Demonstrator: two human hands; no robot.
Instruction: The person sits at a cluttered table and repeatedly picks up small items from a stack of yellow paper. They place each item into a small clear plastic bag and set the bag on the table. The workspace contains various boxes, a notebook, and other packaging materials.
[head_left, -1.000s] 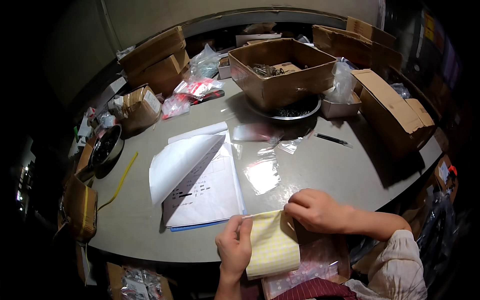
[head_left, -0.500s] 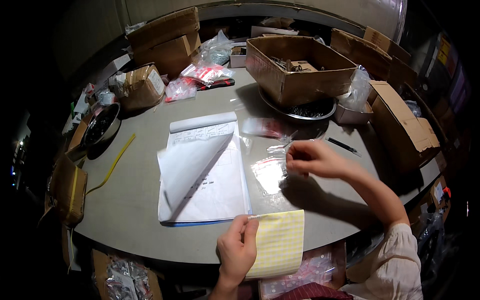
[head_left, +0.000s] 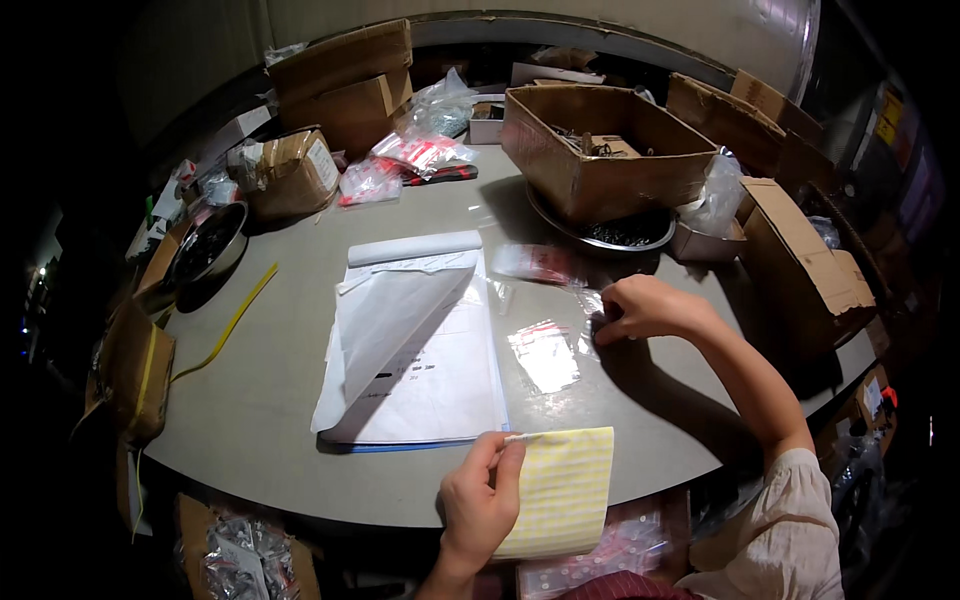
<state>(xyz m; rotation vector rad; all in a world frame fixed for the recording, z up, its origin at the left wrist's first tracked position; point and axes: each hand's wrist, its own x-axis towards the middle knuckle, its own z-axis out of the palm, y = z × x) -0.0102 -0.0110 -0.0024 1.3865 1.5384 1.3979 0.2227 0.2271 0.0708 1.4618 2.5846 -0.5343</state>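
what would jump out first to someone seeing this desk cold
Likely the open white paper pad with a curled-up page at the centre of the grey table. Next, the left hand holding a pale yellow lined sheet at the near edge, while the right hand pinches a small clear plastic bag beside the pad. Open brown cardboard boxes crowd the far side.

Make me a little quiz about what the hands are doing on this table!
1. True or false: the left hand holds a yellow sheet.
2. What does the right hand touch? A) a clear plastic bag B) the metal bowl C) the black pen
3. Fill in: the top page of the white pad is curled ____.

Key: 1 true; 2 A; 3 back.
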